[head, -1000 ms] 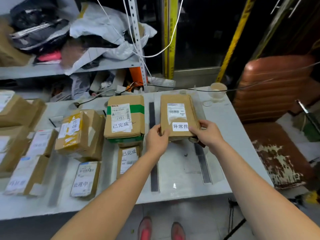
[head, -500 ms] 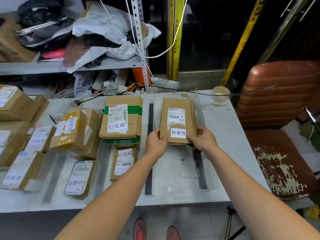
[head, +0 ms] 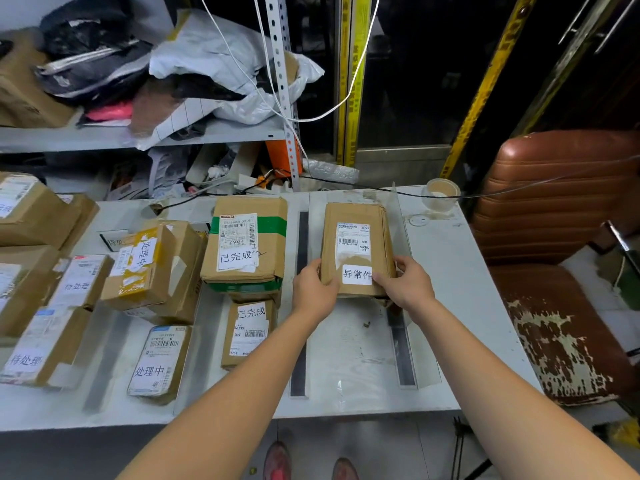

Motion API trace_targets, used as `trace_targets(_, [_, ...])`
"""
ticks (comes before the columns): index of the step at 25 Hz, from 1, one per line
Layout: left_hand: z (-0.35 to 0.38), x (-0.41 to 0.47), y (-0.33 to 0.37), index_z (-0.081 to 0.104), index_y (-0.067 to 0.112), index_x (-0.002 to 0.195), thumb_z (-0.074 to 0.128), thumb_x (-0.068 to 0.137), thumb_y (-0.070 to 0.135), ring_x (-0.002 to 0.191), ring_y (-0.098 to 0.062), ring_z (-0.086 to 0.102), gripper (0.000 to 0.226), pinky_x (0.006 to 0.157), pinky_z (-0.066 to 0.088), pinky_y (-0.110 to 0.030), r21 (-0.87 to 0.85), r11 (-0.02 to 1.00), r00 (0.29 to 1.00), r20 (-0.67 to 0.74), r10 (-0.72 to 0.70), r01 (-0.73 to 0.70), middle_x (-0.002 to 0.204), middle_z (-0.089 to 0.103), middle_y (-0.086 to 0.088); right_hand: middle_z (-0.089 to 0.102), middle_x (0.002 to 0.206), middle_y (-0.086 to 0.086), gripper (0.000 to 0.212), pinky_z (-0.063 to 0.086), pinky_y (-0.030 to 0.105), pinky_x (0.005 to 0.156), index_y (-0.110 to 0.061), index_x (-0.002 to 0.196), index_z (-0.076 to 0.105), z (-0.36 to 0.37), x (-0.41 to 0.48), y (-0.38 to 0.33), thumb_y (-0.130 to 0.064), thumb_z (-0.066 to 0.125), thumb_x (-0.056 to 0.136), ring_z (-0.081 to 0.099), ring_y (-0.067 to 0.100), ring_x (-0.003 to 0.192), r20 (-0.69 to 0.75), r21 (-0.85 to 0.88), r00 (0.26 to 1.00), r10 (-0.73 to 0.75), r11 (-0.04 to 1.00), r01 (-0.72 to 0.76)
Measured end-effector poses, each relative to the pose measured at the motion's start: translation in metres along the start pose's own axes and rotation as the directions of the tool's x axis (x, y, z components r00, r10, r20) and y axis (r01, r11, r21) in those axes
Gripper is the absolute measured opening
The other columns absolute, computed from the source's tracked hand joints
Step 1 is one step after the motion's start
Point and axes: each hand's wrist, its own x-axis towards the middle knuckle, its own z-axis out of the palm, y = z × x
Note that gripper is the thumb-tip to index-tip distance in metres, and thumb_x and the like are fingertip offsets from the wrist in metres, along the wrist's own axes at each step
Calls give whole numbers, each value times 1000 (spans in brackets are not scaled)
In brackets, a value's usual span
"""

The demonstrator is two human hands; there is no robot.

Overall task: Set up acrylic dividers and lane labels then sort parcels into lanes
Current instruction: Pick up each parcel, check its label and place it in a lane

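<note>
Your 2 hands meet at the near end of the parcel; your left hand grips its near-left corner with curled fingers; your right hand pinches its near-right corner, thumb on top beside the white lane label; both hands are equally near. The parcel sits in the right-hand lane of the table, between the left divider strip and the right divider strip; its long axis runs straight away from you, parallel to both; direct any push along that axis.

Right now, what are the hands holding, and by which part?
The brown parcel, by its near end: left hand on the near-left corner, right hand on the near-right corner.
</note>
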Motion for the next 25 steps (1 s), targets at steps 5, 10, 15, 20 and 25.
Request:
trace_targets(5, [-36,-8,29,40,11,154,68,95,29,139,-23,48,67,112,43,-37,158,981,991,-49,124,-115,150,51,-5,57,145,8,70,47,37,101,-14,150,46,-13,-14,-39,-31,76,89,55,29,131,-32,-140,983,-181,974,175])
trace_targets(10, [-130,-18,66,46,14,148,61,98,36,132,-25,50,56,106,45,-40,547,801,934,-91,345,-243,144,55,-7,58,146,3,64,44,39,108,-20,148,50,7,-36,-112,-35,73,90,52,25,134,99,-323,858,-503,800,506])
trace_targets(15, [-249,-37,40,46,18,146,56,96,51,129,-29,52,61,100,49,-45,814,579,930,-171,324,-52,143,55,-6,57,143,1,62,45,47,107,-24,146,49,65,-80,-189,-43,69,90,51,27,132,273,-495,686,-675,513,701])
trace_targets(20, [-347,-67,-12,42,20,150,52,96,57,135,-24,47,67,103,44,-39,848,526,938,-231,257,65,148,51,-2,49,151,0,58,38,47,109,-25,146,46,148,-125,-235,-43,62,93,42,25,140,380,-510,602,-702,384,770])
trace_targets(25, [-450,-80,-82,40,20,150,50,96,55,136,-23,43,65,106,43,-40,862,486,924,-290,248,140,147,49,-2,47,154,0,62,38,47,112,-24,149,44,247,-175,-287,-46,61,94,43,28,139,423,-530,571,-704,319,786])
